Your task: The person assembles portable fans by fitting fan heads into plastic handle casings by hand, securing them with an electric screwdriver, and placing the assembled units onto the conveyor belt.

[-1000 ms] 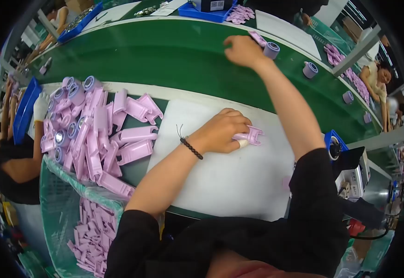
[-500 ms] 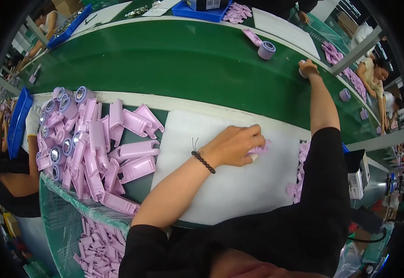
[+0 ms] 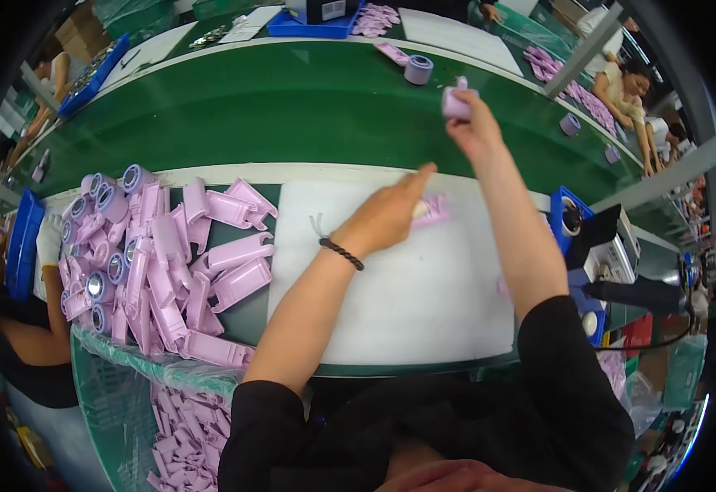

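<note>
On the white mat (image 3: 391, 303), my left hand (image 3: 378, 220) has its index finger stretched forward. A small pink plastic part (image 3: 432, 210), slightly blurred, sticks out from between its thumb and the other fingers, which hide some of it. Above the green conveyor belt (image 3: 292, 107), my right hand (image 3: 481, 129) is closed round a pink cylindrical part (image 3: 459, 102) with a small tab on top. Farther off on the belt are a lilac round part (image 3: 418, 70) and a long pink piece (image 3: 392, 54) beside it.
Left of the mat lies a heap of pink housings (image 3: 173, 246) and round parts. A green lined bin (image 3: 116, 394) of pink pieces stands below it. Blue trays (image 3: 567, 221) and a dark-handled tool (image 3: 637, 293) are at right. Co-workers (image 3: 624, 90) sit around the belt.
My right hand has come back from the belt's far side with the pink cylindrical part. My left hand has shifted up the mat with the small part, its index finger now straightened. The view has turned slightly.
</note>
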Demonstrator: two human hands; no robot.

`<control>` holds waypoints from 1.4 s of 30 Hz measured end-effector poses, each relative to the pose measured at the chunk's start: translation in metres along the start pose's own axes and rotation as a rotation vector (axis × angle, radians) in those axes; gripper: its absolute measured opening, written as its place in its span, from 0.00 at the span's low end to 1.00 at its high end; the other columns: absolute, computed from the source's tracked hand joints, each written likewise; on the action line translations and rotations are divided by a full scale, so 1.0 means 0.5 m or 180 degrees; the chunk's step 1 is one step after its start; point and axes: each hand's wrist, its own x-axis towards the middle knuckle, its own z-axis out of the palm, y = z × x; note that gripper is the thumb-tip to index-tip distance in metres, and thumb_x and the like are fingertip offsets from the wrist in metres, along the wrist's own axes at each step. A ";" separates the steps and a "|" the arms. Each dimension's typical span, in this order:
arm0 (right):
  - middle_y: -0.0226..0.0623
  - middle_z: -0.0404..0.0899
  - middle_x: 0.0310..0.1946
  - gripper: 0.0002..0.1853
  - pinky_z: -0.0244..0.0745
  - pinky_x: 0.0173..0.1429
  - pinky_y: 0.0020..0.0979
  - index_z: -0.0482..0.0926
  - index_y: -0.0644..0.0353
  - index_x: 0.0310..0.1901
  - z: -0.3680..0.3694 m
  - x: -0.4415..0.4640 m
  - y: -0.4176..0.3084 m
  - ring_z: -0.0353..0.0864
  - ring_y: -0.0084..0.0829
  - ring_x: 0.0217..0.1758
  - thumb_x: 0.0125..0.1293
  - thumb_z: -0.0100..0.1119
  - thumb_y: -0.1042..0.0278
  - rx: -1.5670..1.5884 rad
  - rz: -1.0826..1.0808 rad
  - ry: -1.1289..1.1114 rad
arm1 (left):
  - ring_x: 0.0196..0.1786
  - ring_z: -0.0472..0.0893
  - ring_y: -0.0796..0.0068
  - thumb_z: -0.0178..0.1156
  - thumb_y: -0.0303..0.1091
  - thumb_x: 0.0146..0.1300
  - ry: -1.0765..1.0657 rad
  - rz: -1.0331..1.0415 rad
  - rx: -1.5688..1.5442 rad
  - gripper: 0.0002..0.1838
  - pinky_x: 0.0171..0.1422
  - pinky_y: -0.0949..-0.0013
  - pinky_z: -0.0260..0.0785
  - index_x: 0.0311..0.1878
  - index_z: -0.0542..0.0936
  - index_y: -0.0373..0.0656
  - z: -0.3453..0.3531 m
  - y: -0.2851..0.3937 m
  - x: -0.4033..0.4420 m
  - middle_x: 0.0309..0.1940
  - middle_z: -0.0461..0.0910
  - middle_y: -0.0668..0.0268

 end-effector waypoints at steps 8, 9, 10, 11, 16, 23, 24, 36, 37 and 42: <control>0.49 0.65 0.63 0.37 0.78 0.58 0.46 0.57 0.47 0.68 0.005 -0.326 0.104 0.78 0.44 0.52 0.59 0.56 0.85 0.1211 0.0113 -0.0194 | 0.28 0.82 0.72 0.42 0.24 0.71 -0.0003 -0.1353 -0.2766 0.22 0.26 0.76 0.72 0.67 0.68 0.38 -0.077 0.052 -0.008 0.45 0.82 0.54; 0.49 0.65 0.63 0.37 0.78 0.58 0.46 0.57 0.47 0.68 0.000 -0.332 0.102 0.78 0.44 0.52 0.59 0.56 0.85 0.1220 0.0078 -0.0183 | 0.28 0.82 0.72 0.42 0.24 0.71 -0.0028 -0.1325 -0.2760 0.22 0.26 0.76 0.72 0.67 0.68 0.38 -0.084 0.055 -0.010 0.45 0.82 0.54; 0.49 0.64 0.64 0.37 0.77 0.60 0.45 0.57 0.48 0.67 -0.004 -0.336 0.099 0.77 0.45 0.54 0.59 0.57 0.85 0.1361 -0.0022 -0.0345 | 0.27 0.81 0.72 0.42 0.24 0.71 -0.0291 -0.1258 -0.2908 0.22 0.26 0.76 0.72 0.67 0.68 0.38 -0.089 0.055 -0.012 0.43 0.82 0.55; 0.48 0.64 0.64 0.37 0.76 0.62 0.45 0.57 0.49 0.67 -0.011 -0.339 0.096 0.77 0.46 0.55 0.59 0.59 0.84 0.1491 -0.0117 -0.0496 | 0.26 0.80 0.72 0.42 0.24 0.71 -0.0560 -0.1194 -0.3067 0.22 0.25 0.76 0.71 0.67 0.68 0.38 -0.090 0.053 -0.012 0.42 0.82 0.55; 0.46 0.63 0.66 0.38 0.73 0.66 0.43 0.56 0.53 0.67 -0.025 -0.346 0.080 0.75 0.47 0.60 0.57 0.64 0.81 0.0643 -0.0997 -0.0572 | 0.24 0.80 0.72 0.44 0.23 0.68 -0.1220 -0.1277 -0.2886 0.23 0.26 0.75 0.70 0.66 0.71 0.39 -0.069 0.069 0.000 0.37 0.84 0.57; 0.46 0.67 0.65 0.41 0.69 0.69 0.39 0.64 0.60 0.65 -0.036 -0.342 0.073 0.73 0.42 0.64 0.50 0.76 0.76 -0.0954 -0.1965 -0.0329 | 0.24 0.79 0.67 0.49 0.23 0.64 -0.0843 -0.0601 -0.1294 0.23 0.30 0.71 0.69 0.62 0.76 0.37 -0.041 0.065 -0.007 0.39 0.87 0.58; 0.46 0.67 0.65 0.41 0.69 0.69 0.39 0.64 0.60 0.65 -0.036 -0.346 0.075 0.73 0.42 0.64 0.50 0.76 0.76 -0.0941 -0.1895 -0.0331 | 0.24 0.79 0.67 0.49 0.23 0.64 -0.0856 -0.0670 -0.1309 0.23 0.30 0.71 0.69 0.62 0.76 0.37 -0.036 0.066 -0.013 0.39 0.87 0.58; 0.50 0.66 0.68 0.39 0.67 0.69 0.39 0.70 0.61 0.63 -0.016 -0.342 0.072 0.72 0.43 0.66 0.47 0.78 0.72 -0.1621 -0.2165 -0.0437 | 0.18 0.74 0.73 0.58 0.29 0.60 -0.0216 -0.0423 -0.1156 0.19 0.27 0.71 0.66 0.55 0.82 0.36 -0.027 0.050 -0.006 0.24 0.84 0.65; 0.51 0.66 0.69 0.39 0.67 0.69 0.38 0.69 0.60 0.63 -0.013 -0.343 0.075 0.72 0.44 0.66 0.48 0.78 0.72 -0.1471 -0.2013 -0.0365 | 0.19 0.75 0.72 0.59 0.31 0.61 -0.0041 -0.0329 -0.1050 0.18 0.28 0.71 0.67 0.54 0.83 0.39 -0.017 0.042 -0.007 0.25 0.84 0.65; 0.50 0.69 0.66 0.38 0.69 0.68 0.35 0.63 0.61 0.68 -0.006 -0.367 0.076 0.74 0.41 0.64 0.57 0.72 0.75 -0.1580 -0.1592 -0.0061 | 0.28 0.82 0.55 0.60 0.40 0.65 0.0492 -0.0438 -0.0402 0.12 0.35 0.60 0.73 0.43 0.86 0.45 0.017 0.033 -0.014 0.28 0.86 0.60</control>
